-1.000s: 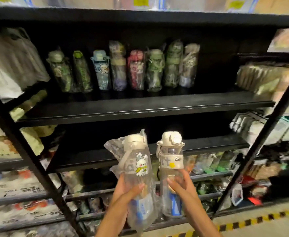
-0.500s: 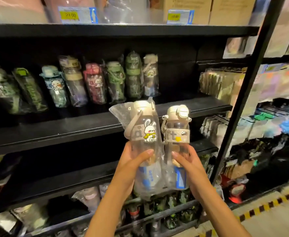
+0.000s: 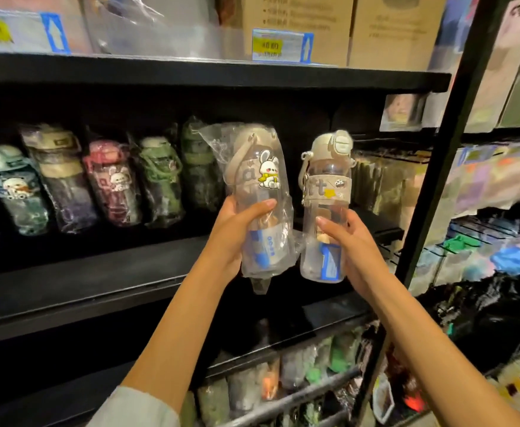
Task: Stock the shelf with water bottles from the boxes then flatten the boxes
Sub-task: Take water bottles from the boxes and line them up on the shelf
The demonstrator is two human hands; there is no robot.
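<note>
Clear bagged bottle (image 3: pixel 260 208) gripped by left hand (image 3: pixel 237 232); right hand (image 3: pixel 349 245) grips unwrapped bottle (image 3: pixel 325 208).

Single head view, worn on person, wide-angle. Looks forward and slightly down, facing black shelf (image 3: pixel 172 274) close up. Both forearms reach in from bottom edge; left hand (image 3: pixel 237 232) and right hand (image 3: pixel 349 246) sit near frame centre, close to lens. Edges bend outward. No second view to overlap.
</note>
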